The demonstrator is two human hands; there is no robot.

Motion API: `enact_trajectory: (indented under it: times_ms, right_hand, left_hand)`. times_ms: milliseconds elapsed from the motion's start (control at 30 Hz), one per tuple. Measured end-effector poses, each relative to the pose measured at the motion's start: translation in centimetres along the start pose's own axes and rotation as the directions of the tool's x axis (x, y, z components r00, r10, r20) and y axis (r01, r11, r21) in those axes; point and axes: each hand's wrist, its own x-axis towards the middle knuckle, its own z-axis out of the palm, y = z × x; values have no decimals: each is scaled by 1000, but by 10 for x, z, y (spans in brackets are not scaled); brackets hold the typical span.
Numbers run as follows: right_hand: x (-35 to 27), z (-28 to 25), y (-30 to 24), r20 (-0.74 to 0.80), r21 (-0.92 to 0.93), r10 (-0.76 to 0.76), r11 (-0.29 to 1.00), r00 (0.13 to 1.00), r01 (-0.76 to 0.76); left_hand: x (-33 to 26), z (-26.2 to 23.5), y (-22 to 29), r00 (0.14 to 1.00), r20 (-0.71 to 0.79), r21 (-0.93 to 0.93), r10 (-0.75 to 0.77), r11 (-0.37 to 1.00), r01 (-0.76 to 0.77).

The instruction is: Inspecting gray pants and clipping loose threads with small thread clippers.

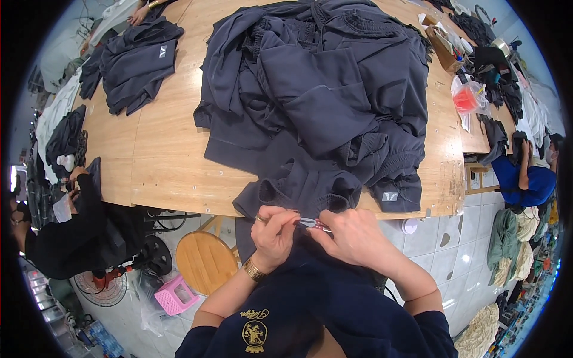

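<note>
At the near table edge, my right hand (356, 234) is closed round a small pair of thread snips (313, 224) with reddish handles, its blades pointing left. My left hand (273, 236), with a gold bracelet and a ring, pinches thumb and fingers together at the blade tips. What lies in that pinch is too small to make out. Just beyond both hands lies a dark navy garment (292, 185) with gathered elastic openings, part of it hanging over the edge. It adjoins a large heap of similar dark garments (316, 95).
More dark garments (140, 62) lie at the far left of the wooden table (173, 161). A cardboard box (440, 45) and a plastic bag with something red (467, 98) are at the right. A round wooden stool (206, 262) and pink plastic stool (176, 295) stand below left. Other people work at both sides.
</note>
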Motion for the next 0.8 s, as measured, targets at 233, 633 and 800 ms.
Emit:
enact_trajectory:
  times_ms: [233, 633, 800]
  right_hand:
    - [6, -5, 6, -50, -27, -59, 998, 997, 58]
    - [21, -26, 23, -216, 85, 2, 996, 976, 17]
    - [29, -26, 23, -269, -8, -23, 1000, 963, 22]
  left_hand:
    - [8, 1, 0, 1000, -20, -27, -16, 1000, 15]
    - [65, 15, -19, 999, 8, -164, -54, 985, 54]
    - [76, 20, -8, 994, -39, -222, -102, 971, 91]
